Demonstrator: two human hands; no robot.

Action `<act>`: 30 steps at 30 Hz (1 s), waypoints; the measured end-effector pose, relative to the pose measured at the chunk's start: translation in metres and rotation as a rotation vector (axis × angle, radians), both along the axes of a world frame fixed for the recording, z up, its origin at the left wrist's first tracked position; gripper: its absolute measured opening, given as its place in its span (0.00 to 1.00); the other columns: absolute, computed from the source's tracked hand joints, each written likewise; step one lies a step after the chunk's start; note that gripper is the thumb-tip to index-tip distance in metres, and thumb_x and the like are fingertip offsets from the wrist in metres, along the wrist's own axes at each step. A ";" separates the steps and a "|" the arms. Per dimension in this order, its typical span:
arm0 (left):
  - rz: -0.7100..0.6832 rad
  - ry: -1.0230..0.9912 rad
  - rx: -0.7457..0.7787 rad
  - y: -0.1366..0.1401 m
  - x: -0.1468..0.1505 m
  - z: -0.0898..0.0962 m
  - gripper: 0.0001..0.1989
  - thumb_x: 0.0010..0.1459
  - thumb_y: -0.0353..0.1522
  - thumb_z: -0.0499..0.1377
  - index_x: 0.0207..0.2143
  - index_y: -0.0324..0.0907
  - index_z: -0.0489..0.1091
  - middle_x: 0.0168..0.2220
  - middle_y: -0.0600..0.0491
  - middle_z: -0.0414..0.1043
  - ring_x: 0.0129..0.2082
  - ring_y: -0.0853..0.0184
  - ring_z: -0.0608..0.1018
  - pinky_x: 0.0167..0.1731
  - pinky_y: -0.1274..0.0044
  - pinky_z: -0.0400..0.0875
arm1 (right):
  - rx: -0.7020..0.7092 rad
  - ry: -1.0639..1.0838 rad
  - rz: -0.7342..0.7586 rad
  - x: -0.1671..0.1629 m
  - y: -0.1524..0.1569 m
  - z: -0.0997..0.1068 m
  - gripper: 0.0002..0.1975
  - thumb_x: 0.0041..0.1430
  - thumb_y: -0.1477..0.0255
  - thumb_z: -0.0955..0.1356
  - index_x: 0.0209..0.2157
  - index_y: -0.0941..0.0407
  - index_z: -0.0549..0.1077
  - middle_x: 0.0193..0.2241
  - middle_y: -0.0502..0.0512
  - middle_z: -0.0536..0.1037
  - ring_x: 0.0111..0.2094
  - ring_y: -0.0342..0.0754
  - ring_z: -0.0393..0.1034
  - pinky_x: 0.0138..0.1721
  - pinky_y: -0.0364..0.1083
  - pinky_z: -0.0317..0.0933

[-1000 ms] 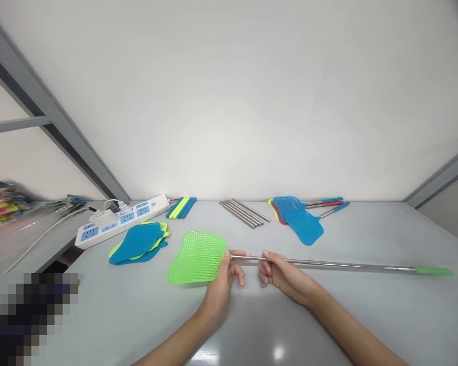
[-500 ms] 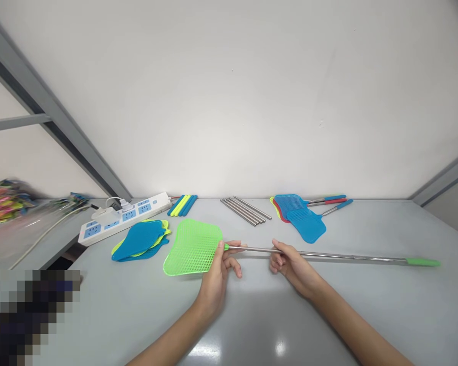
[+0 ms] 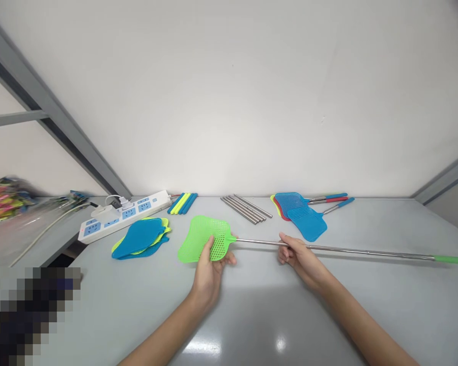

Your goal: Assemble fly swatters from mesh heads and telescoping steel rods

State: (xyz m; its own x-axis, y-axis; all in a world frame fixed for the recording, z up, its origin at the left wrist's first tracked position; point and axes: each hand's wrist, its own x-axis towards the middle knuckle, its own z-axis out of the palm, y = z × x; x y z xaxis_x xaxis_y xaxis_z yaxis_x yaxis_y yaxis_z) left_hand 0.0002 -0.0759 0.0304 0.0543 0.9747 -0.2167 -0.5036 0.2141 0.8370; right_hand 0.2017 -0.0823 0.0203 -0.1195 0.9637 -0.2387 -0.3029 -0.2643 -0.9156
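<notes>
A green fly swatter point(image 3: 202, 239) with a long extended metal rod lies across both my hands above the grey table. My left hand point(image 3: 209, 269) grips the mesh head near its neck, thumb on top and fingers beneath. Farther right, my right hand point(image 3: 299, 256) is closed around the rod point(image 3: 339, 249), its fingers curled under. The green handle point(image 3: 452, 260) reaches the right edge of the view. Beyond my left hand lies a stack of blue and yellow swatter heads point(image 3: 141, 237).
Metal rods point(image 3: 244, 209) and blue and yellow handle grips point(image 3: 182, 203) lie near the wall. Whole swatters point(image 3: 307, 223) in blue, red and yellow are piled at the back right. A white power strip point(image 3: 127, 216) with plugs and cables stands at the left, near plastic-wrapped items point(image 3: 7, 201).
The green swatter has shifted right, its handle now at the view's edge. My left hand has moved from the neck onto the mesh head; my right hand has moved slightly right.
</notes>
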 end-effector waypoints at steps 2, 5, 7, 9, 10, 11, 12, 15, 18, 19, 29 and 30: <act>0.167 -0.002 -0.026 0.009 -0.007 0.000 0.11 0.51 0.36 0.52 0.34 0.39 0.67 0.35 0.52 0.71 0.27 0.68 0.72 0.29 0.75 0.66 | -0.018 0.018 -0.013 0.004 0.002 0.001 0.22 0.51 0.60 0.62 0.10 0.56 0.59 0.13 0.47 0.54 0.19 0.42 0.51 0.26 0.45 0.48; 0.327 0.065 0.054 0.024 -0.024 0.005 0.14 0.51 0.35 0.51 0.40 0.42 0.65 0.43 0.52 0.67 0.40 0.67 0.71 0.35 0.77 0.65 | -0.022 0.024 -0.062 0.010 0.005 0.000 0.21 0.50 0.60 0.63 0.10 0.56 0.59 0.13 0.47 0.54 0.18 0.42 0.51 0.26 0.45 0.48; 0.436 0.200 0.128 0.033 -0.037 0.011 0.16 0.51 0.36 0.51 0.44 0.46 0.61 0.46 0.53 0.65 0.41 0.67 0.70 0.36 0.78 0.64 | -0.007 0.001 -0.087 0.012 0.006 -0.002 0.21 0.50 0.59 0.63 0.11 0.56 0.60 0.12 0.47 0.54 0.18 0.42 0.51 0.26 0.45 0.48; 0.502 0.430 0.249 0.038 -0.049 0.018 0.19 0.51 0.36 0.52 0.47 0.50 0.59 0.49 0.54 0.62 0.41 0.66 0.70 0.35 0.78 0.63 | -0.008 -0.038 -0.091 0.012 0.006 -0.002 0.21 0.49 0.58 0.63 0.11 0.56 0.61 0.12 0.47 0.54 0.18 0.42 0.51 0.26 0.45 0.49; 0.482 0.564 0.291 0.039 -0.053 0.021 0.18 0.50 0.37 0.53 0.46 0.50 0.60 0.49 0.55 0.62 0.43 0.65 0.69 0.36 0.78 0.63 | -0.018 -0.060 -0.086 0.012 0.006 -0.001 0.22 0.49 0.58 0.63 0.10 0.56 0.61 0.12 0.48 0.55 0.18 0.42 0.51 0.26 0.45 0.49; 0.422 0.698 0.325 0.040 -0.056 0.022 0.17 0.50 0.37 0.53 0.45 0.50 0.62 0.49 0.55 0.62 0.44 0.64 0.68 0.37 0.77 0.62 | -0.030 -0.083 -0.079 0.012 0.006 0.000 0.22 0.49 0.57 0.63 0.10 0.56 0.61 0.12 0.48 0.55 0.18 0.42 0.51 0.26 0.45 0.49; 0.337 0.808 0.341 0.041 -0.057 0.023 0.17 0.50 0.38 0.53 0.44 0.50 0.62 0.49 0.54 0.62 0.45 0.64 0.67 0.38 0.76 0.61 | -0.041 -0.105 -0.071 0.011 0.005 0.001 0.22 0.49 0.57 0.63 0.10 0.56 0.61 0.12 0.48 0.56 0.18 0.42 0.51 0.26 0.45 0.49; 0.097 0.956 0.261 0.042 -0.057 0.017 0.20 0.49 0.40 0.54 0.46 0.48 0.62 0.51 0.50 0.60 0.45 0.61 0.67 0.39 0.73 0.62 | -0.051 -0.147 -0.045 0.009 0.004 0.004 0.22 0.49 0.58 0.63 0.09 0.56 0.61 0.12 0.49 0.57 0.19 0.42 0.52 0.26 0.45 0.50; 0.008 0.963 0.130 0.042 -0.053 0.008 0.27 0.46 0.42 0.57 0.49 0.45 0.59 0.50 0.45 0.60 0.47 0.57 0.65 0.41 0.70 0.61 | -0.048 -0.142 -0.029 0.009 0.003 0.004 0.22 0.48 0.58 0.63 0.10 0.56 0.61 0.12 0.49 0.57 0.19 0.42 0.53 0.27 0.45 0.50; 0.005 0.964 0.100 0.042 -0.053 0.006 0.29 0.45 0.43 0.58 0.49 0.45 0.58 0.50 0.44 0.61 0.48 0.57 0.66 0.41 0.70 0.61 | -0.048 -0.137 -0.025 0.009 0.003 0.003 0.22 0.48 0.57 0.63 0.10 0.56 0.61 0.12 0.49 0.57 0.19 0.42 0.53 0.26 0.45 0.50; -0.098 0.636 -0.030 0.039 -0.053 0.013 0.31 0.39 0.39 0.63 0.46 0.44 0.58 0.35 0.48 0.72 0.29 0.64 0.76 0.28 0.75 0.69 | -0.010 -0.147 0.034 0.008 0.002 0.005 0.22 0.51 0.57 0.60 0.12 0.57 0.65 0.13 0.50 0.60 0.19 0.43 0.55 0.27 0.45 0.51; -0.100 0.626 -0.036 0.038 -0.053 0.015 0.31 0.38 0.39 0.64 0.46 0.44 0.58 0.34 0.49 0.72 0.28 0.64 0.76 0.27 0.76 0.69 | -0.011 -0.149 0.031 0.008 0.002 0.005 0.22 0.51 0.57 0.60 0.12 0.57 0.65 0.13 0.50 0.60 0.19 0.43 0.55 0.27 0.45 0.51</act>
